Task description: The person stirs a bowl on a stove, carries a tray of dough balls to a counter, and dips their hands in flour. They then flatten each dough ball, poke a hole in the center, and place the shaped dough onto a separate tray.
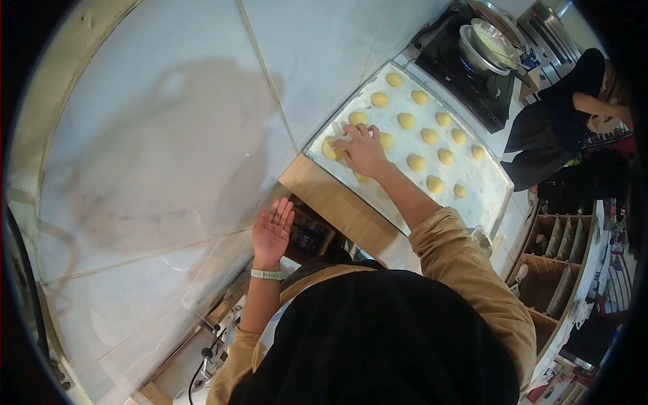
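Yellow dough balls (406, 121) sit in loose rows on a pale, flour-dusted tray (482, 196). Over the tray's left end reaches my right hand (363, 150), palm down with its fingers apart and bent. A fingertip rests right at the edge of one dough ball (331, 149); the hand partly covers other balls around it. My left hand (272, 233) hangs in front of the wooden board edge, palm up and fingers stretched, with nothing in it. A light band circles that wrist.
A black stove (466, 67) stands beyond the tray, with a metal bowl (486, 47) over a lit blue flame. Another person (560, 121) is at the right. Below them is a wooden rack (553, 270) with compartments. White tiled wall (169, 169) fills the left.
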Motion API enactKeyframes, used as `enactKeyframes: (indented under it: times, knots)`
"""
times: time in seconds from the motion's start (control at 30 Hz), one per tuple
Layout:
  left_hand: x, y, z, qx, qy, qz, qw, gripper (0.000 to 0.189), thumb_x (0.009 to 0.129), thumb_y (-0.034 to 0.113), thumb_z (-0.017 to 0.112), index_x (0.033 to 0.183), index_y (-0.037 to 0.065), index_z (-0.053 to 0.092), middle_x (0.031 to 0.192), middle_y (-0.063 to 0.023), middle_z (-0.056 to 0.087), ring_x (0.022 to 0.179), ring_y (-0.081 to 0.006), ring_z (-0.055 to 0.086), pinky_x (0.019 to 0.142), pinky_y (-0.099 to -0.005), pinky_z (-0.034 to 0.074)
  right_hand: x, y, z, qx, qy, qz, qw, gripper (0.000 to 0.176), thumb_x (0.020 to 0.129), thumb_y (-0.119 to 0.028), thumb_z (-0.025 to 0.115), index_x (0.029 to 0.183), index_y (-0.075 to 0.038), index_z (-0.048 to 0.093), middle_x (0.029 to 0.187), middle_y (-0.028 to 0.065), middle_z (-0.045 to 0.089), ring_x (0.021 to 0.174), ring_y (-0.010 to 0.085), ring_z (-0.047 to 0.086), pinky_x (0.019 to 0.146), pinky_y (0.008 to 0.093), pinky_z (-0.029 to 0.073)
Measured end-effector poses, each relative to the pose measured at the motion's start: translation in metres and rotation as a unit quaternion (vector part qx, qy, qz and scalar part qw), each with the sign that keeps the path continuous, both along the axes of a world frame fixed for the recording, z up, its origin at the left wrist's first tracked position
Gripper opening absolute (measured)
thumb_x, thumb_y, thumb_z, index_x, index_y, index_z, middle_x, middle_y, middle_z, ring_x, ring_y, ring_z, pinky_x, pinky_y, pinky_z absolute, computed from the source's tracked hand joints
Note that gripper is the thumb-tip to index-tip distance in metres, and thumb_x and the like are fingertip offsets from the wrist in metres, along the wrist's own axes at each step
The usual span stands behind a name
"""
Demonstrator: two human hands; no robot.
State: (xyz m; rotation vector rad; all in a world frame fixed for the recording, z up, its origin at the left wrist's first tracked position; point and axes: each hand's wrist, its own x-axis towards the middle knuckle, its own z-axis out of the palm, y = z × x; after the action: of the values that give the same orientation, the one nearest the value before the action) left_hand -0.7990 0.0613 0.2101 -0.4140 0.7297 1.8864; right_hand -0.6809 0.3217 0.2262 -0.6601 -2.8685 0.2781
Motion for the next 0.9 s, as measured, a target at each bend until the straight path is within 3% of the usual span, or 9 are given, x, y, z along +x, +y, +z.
enactKeyframes:
  times: [0.23, 0.37, 0.47, 0.57, 0.63, 0.7, 0.83, 0.9]
  knots:
    - [0.001, -0.003, -0.005, -0.006, -0.01, 0.001, 1.0, 0.038, 0.09, 0.024, 0.037, 0.117, -0.003, 0.043, 0.121, -0.0162, 0.048, 0.115, -0.0278, 0.045, 0.098, -0.0373, 0.036, -0.009, -0.006, -0.001, 0.045, -0.083, 0.019, 0.995, 0.019, 0.078, -0.023, 0.051, 0.094, -0.02, 0.061, 0.111, 0.004, 0.042, 0.11, 0.0217, 0.036, 0.091, 0.0527, 0.024]
    - [0.004, 0.001, 0.002, -0.012, 0.012, -0.007, 1.0, 0.039, 0.09, 0.024, 0.037, 0.117, -0.003, 0.043, 0.121, -0.0163, 0.049, 0.114, -0.0275, 0.046, 0.097, -0.0371, 0.036, -0.01, -0.012, 0.006, 0.048, -0.052, 0.02, 0.997, 0.022, 0.078, -0.023, 0.05, 0.096, -0.014, 0.06, 0.113, 0.0047, 0.04, 0.111, 0.0217, 0.035, 0.09, 0.0536, 0.025]
    - [0.014, 0.01, 0.003, -0.005, 0.051, -0.046, 0.998, 0.039, 0.091, 0.026, 0.039, 0.116, -0.003, 0.044, 0.119, -0.0159, 0.05, 0.111, -0.0264, 0.048, 0.096, -0.0362, 0.038, -0.012, -0.014, -0.013, 0.049, -0.102, 0.037, 0.993, 0.028, 0.079, -0.024, 0.049, 0.1, -0.008, 0.057, 0.115, 0.0079, 0.038, 0.111, 0.0229, 0.034, 0.089, 0.0541, 0.026]
    - [0.026, 0.036, 0.005, 0.018, 0.108, -0.153, 0.982, 0.039, 0.09, 0.028, 0.042, 0.114, -0.003, 0.046, 0.114, -0.0145, 0.053, 0.106, -0.0245, 0.051, 0.094, -0.0345, 0.039, -0.015, -0.013, -0.025, 0.165, -0.115, 0.039, 0.979, 0.032, 0.078, -0.026, 0.051, 0.1, -0.002, 0.054, 0.114, 0.0123, 0.038, 0.11, 0.0252, 0.034, 0.089, 0.0546, 0.026]
    - [0.035, 0.059, 0.011, 0.004, 0.157, -0.198, 0.968, 0.04, 0.089, 0.029, 0.047, 0.113, -0.003, 0.047, 0.11, -0.0131, 0.055, 0.103, -0.0223, 0.053, 0.092, -0.0333, 0.04, -0.007, -0.025, -0.015, -0.046, -0.014, -0.034, 0.998, 0.034, 0.077, -0.026, 0.053, 0.098, -0.001, 0.053, 0.113, 0.016, 0.038, 0.109, 0.0272, 0.034, 0.088, 0.0533, 0.027]
    - [0.044, 0.079, 0.026, 0.008, 0.168, -0.205, 0.964, 0.041, 0.089, 0.03, 0.05, 0.113, -0.003, 0.047, 0.106, -0.0119, 0.056, 0.1, -0.0205, 0.054, 0.091, -0.0321, 0.041, 0.013, -0.043, 0.013, -0.16, 0.046, -0.046, 0.985, 0.031, 0.075, -0.025, 0.055, 0.095, -0.001, 0.053, 0.11, 0.0165, 0.04, 0.107, 0.0284, 0.036, 0.086, 0.0495, 0.029]
    - [0.068, 0.104, 0.035, 0.029, 0.17, -0.224, 0.959, 0.033, 0.087, 0.028, 0.054, 0.108, 0.002, 0.052, 0.103, -0.0074, 0.057, 0.096, -0.0152, 0.054, 0.087, -0.0281, 0.043, 0.062, -0.073, 0.046, -0.096, 0.155, -0.097, 0.978, 0.027, 0.077, -0.025, 0.055, 0.093, -0.003, 0.052, 0.108, 0.0143, 0.042, 0.108, 0.0295, 0.036, 0.087, 0.0443, 0.028]
    - [0.081, 0.114, 0.034, 0.048, 0.168, -0.264, 0.949, 0.03, 0.087, 0.026, 0.055, 0.107, 0.004, 0.053, 0.103, -0.0051, 0.057, 0.096, -0.0133, 0.054, 0.086, -0.0266, 0.043, 0.079, -0.078, 0.053, -0.004, 0.189, -0.123, 0.974, 0.027, 0.072, -0.023, 0.058, 0.089, -0.002, 0.053, 0.105, 0.0136, 0.044, 0.103, 0.0283, 0.04, 0.084, 0.0446, 0.029]
